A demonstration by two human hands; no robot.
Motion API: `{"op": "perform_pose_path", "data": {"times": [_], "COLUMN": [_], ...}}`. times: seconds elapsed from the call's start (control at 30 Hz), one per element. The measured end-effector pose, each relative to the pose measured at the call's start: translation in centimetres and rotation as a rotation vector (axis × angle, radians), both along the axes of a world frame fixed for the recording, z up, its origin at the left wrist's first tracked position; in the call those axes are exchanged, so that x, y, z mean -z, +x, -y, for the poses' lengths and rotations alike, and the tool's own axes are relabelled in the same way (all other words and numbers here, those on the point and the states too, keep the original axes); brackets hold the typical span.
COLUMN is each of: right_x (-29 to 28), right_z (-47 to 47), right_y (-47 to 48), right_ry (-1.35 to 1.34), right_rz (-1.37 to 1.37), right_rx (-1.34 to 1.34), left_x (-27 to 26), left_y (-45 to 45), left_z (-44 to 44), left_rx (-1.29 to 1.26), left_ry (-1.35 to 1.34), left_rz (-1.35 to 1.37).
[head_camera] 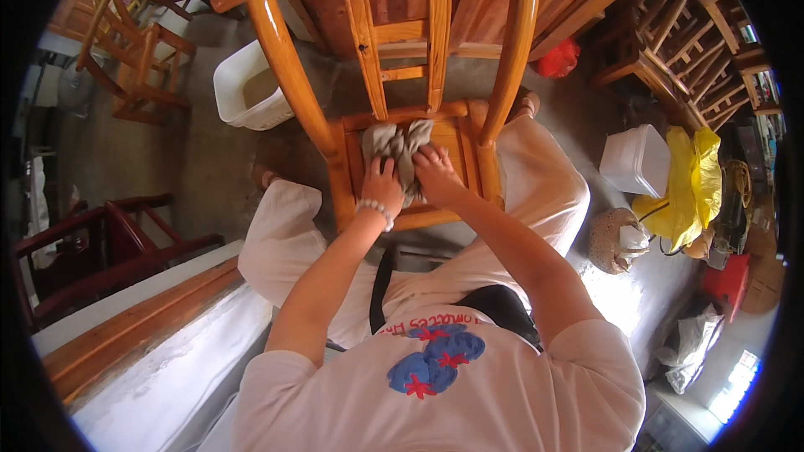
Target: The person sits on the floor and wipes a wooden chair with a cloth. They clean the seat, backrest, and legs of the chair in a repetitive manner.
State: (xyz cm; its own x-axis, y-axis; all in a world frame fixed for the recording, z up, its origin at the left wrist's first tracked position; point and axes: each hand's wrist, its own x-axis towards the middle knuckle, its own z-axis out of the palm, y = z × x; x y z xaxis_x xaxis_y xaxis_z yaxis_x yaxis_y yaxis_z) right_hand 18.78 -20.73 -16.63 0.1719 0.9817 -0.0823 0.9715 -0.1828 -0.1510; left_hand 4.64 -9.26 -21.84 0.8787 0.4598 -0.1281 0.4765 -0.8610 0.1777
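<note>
A varnished wooden chair (474, 132) stands between my knees, its slatted back on the far side. Over its seat both hands grip a crumpled grey-beige cloth (402, 144). My left hand (382, 185), with a beaded bracelet at the wrist, has its fingers on the cloth's left part. On the cloth's right side, my right hand (438, 174) bunches the fabric under its fingers. Part of the cloth hangs between the two hands, and the fingertips are partly hidden in its folds. Whether the cloth presses on the seat cannot be told.
A white plastic tub (235, 91) stands left of the chair. To the right are a white bucket (635, 160), a yellow plastic bag (681, 201) and a woven basket (612, 242). Stacked wooden chairs (684, 44) fill the upper right. A dark red chair (107, 251) lies at left.
</note>
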Motion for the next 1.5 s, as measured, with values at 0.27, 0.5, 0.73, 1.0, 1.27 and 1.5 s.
{"op": "perform_pose_path", "data": {"times": [0.27, 0.5, 0.73, 1.0, 1.27, 1.5], "right_x": [-0.6, -5.4, 1.0, 0.1, -3.4, 0.2], "right_z": [3.0, -1.5, -3.4, 1.7, 8.4, 0.9], "right_y": [-3.5, 7.5, 6.8, 0.3, -5.8, -11.9], "right_ry": [0.043, 0.217, -0.452, -0.686, -0.209, 0.076], "right_rz": [-0.495, 0.356, 0.413, 0.018, 0.038, -0.213], "right_rx": [0.133, 0.292, 0.424, 0.428, 0.251, -0.169], "left_x": [-8.4, -5.5, -3.5, -7.4, -8.2, -9.0], "left_y": [-4.6, 6.8, 11.2, 5.5, -3.2, -12.3], "left_z": [0.6, 1.6, 3.8, 5.0, 4.4, -0.6], "left_rx": [0.098, -0.03, 0.027, 0.267, 0.289, 0.198], "left_ry": [-0.397, -0.304, 0.0, 0.005, -0.338, 0.131], "left_rz": [-0.096, 0.441, 0.08, -0.032, -0.086, -0.174]}}
